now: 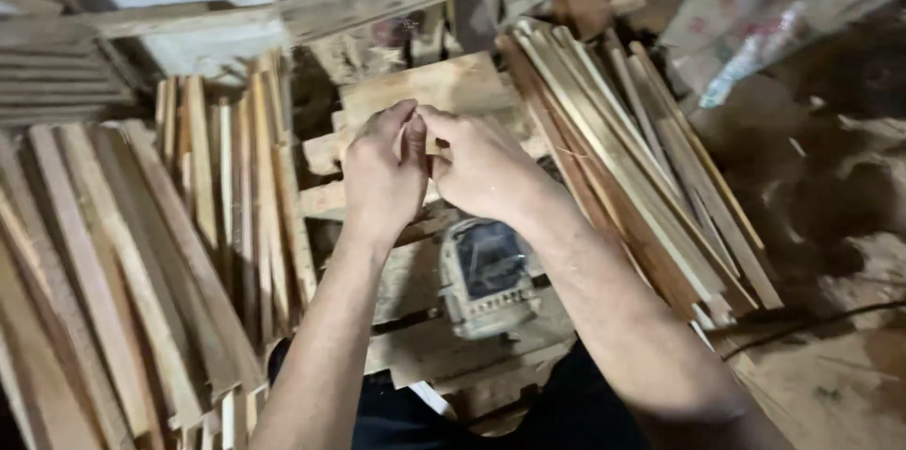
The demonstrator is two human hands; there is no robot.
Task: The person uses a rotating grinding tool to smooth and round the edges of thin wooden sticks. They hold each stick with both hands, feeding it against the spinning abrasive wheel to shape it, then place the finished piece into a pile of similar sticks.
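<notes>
Head view | left hand [380,176], right hand [481,167] pinch thin upright wood sliver [404,137]

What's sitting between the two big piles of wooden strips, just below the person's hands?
In the head view, a small grey power tool sits on rough wooden boards between the left strip pile and right strip pile.

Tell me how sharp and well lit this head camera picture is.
Head view: soft overall; the hands, left hand and right hand, are slightly motion-blurred, light falls evenly on the wooden slats, the right floor sinks into shadow, and edges bow a little.
</notes>
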